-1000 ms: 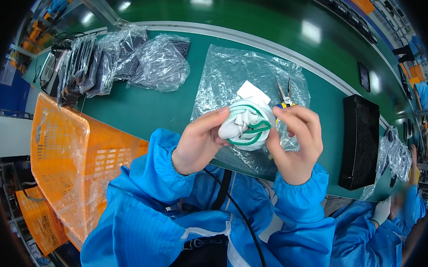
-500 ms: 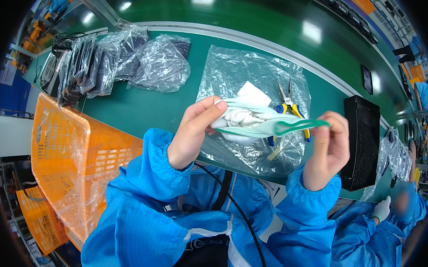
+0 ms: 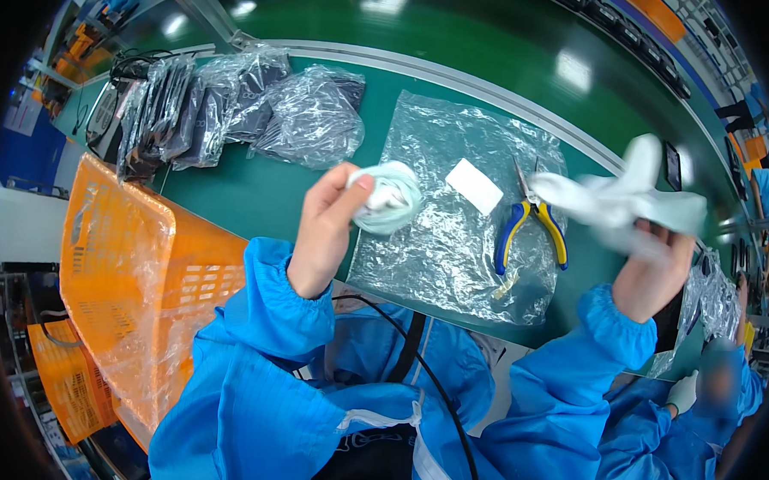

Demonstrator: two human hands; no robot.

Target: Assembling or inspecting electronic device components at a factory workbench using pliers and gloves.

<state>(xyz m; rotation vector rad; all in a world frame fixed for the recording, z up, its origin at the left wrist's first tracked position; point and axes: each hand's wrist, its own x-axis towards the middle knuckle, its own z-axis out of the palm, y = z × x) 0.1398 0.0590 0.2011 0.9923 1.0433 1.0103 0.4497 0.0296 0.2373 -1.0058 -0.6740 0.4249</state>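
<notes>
My left hand (image 3: 323, 229) is closed on a bunched white and pale-green knit glove (image 3: 389, 202), its cuff opening turned up. Off to the right, my right hand (image 3: 655, 273) grips a second white glove (image 3: 631, 199) by the cuff; its fingers flare out, smeared by motion. Between the hands, a clear plastic bag (image 3: 439, 260) lies flat on the green table. On it rest a blank white card (image 3: 474, 186) and long-nose pliers (image 3: 531, 209) with blue and yellow handles. The right glove hangs just right of the pliers' tips.
Several dark flat parts in clear bags (image 3: 236, 105) lie at the back left. An orange basket (image 3: 119, 228) stands at the table's left edge. At the right, a co-worker's gloved hand (image 3: 683, 392) is near the bench; a black tray is mostly hidden behind my right arm.
The gloves, held together between both hands before, are apart now. My right hand has swung right and up with one; my left keeps the other. The card and pliers are now uncovered.
</notes>
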